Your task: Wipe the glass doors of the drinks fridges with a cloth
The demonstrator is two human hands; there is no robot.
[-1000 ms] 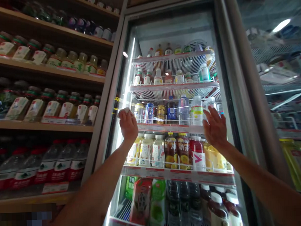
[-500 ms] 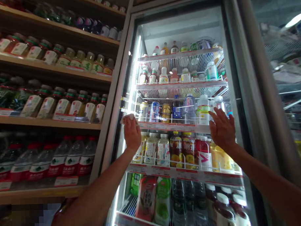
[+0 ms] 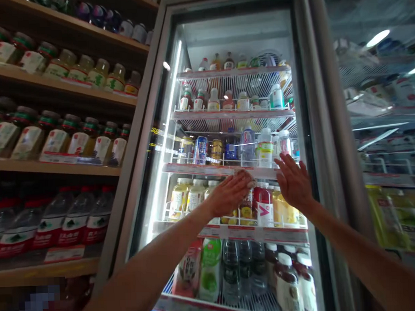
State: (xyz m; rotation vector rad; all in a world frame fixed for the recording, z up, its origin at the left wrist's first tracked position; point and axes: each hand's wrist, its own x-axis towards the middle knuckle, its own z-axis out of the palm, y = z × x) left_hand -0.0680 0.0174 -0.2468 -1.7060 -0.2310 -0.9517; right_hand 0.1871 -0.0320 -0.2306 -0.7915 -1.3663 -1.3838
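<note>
A tall fridge's glass door (image 3: 303, 102) stands before me, with lit drink shelves behind it. My left hand (image 3: 229, 194) reaches across to the middle of the glass, its fingers laid over a crumpled pale cloth (image 3: 245, 176) held against the pane. Much of the cloth is hidden under the fingers. To the right, my right hand (image 3: 294, 182) is raised at the glass with its fingers stretched out, holding nothing. Seen through the pane between the hands is a red drink bottle (image 3: 263, 203) with a white label.
Wooden shelves (image 3: 58, 165) with rows of bottles run along the left, including red-capped water bottles (image 3: 78, 216) low down. A metal door frame (image 3: 321, 138) borders the right side, with another glass-fronted fridge (image 3: 391, 167) beyond it.
My left hand has swept the cloth rightward from the left edge of the glass to its middle. My right hand stays raised at the right. The view has shifted slightly to the right.
</note>
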